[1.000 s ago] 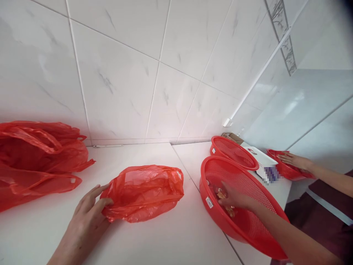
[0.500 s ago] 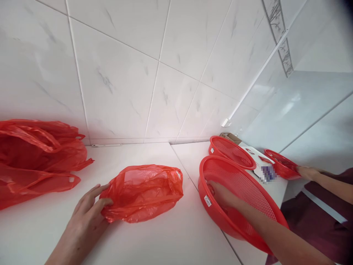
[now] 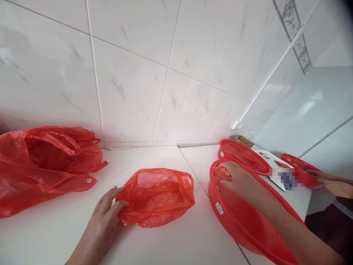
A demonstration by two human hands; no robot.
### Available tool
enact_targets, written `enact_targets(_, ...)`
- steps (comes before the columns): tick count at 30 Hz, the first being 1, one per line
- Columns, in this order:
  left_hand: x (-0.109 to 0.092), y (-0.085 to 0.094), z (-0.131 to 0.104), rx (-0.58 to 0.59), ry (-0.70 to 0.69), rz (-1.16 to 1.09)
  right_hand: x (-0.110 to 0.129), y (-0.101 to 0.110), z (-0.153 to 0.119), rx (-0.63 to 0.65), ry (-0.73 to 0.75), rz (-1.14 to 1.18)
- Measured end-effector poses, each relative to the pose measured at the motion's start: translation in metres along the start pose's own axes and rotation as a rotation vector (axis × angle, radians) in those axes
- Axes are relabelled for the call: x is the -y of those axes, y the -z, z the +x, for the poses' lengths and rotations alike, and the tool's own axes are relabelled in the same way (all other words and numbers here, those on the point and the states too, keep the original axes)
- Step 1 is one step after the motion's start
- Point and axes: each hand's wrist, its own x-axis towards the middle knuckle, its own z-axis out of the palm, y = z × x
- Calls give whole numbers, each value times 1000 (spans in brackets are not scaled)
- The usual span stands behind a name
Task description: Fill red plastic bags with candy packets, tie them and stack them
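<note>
My left hand point(image 3: 109, 211) pinches the left edge of a thin red plastic bag point(image 3: 160, 195), whose mouth is spread open on the white table point(image 3: 176, 244). At the right, my right hand point(image 3: 237, 176) is over the far left part of a large red perforated basket point(image 3: 248, 221). Its fingers are closed on a small red packet point(image 3: 223, 173) at the basket's rim. The inside of the bag shows no clear contents.
A larger red bag point(image 3: 55, 165) lies at the left. Behind the large basket stand another red basket point(image 3: 245, 156), a cardboard box point(image 3: 242, 140) and a white device point(image 3: 271, 162). A person's hands reach to a red basket point(image 3: 302, 169) at the far right.
My right hand has risen from inside the large basket to its rim with the red packet. My left hand still holds the bag. The whole view has shifted slightly.
</note>
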Motion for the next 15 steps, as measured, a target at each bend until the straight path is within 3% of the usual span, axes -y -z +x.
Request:
enact_targets(3, 4, -4, -2, -1, -7, -1, 48, -7, 9, 140, 232, -37)
enact_targets(7, 9, -7, -4, -6, -25, 9, 109, -49, 16, 272, 652, -131)
enact_targets(10, 8, -5, -4, -5, -9, -8, 132, -76, 21, 322, 897, -151)
enact_targets(13, 6, -2, -2, -16, -4, -40, 128, -73, 30, 337, 905, -36)
enact_targets(15, 5, -1, 0, -32, -11, -54, 108, -57, 36, 247, 696, 59)
